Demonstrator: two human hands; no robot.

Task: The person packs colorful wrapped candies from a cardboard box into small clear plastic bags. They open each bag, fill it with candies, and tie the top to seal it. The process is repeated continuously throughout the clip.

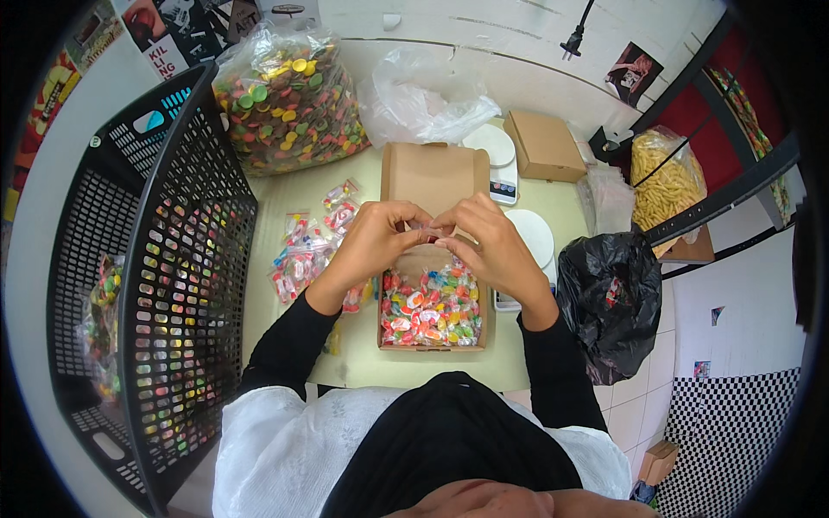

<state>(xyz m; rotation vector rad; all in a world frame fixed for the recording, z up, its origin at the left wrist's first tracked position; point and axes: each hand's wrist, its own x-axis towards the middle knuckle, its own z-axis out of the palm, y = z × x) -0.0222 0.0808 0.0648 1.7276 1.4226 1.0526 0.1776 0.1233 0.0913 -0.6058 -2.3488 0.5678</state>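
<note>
Both my hands meet above an open cardboard box [487, 252] that holds many wrapped candies [431, 311] of mixed colours. My left hand [382, 236] pinches one side of a small clear plastic bag [427, 234], and the fingers of my right hand [482, 239] pinch its other side. What the bag holds is mostly hidden by my fingers. Left of the box lies a pile of small filled candy bags [301, 265], partly behind my left forearm. The box's raised lid [434, 171] stands behind my hands.
A black plastic basket [188, 149] stands at the left. Behind are a large bag of colourful candies [291, 110], a crumpled clear bag [427, 97] and a closed cardboard box [544, 146]. Two white scales [531, 236] stand right of the box, near a black plastic bag [605, 311].
</note>
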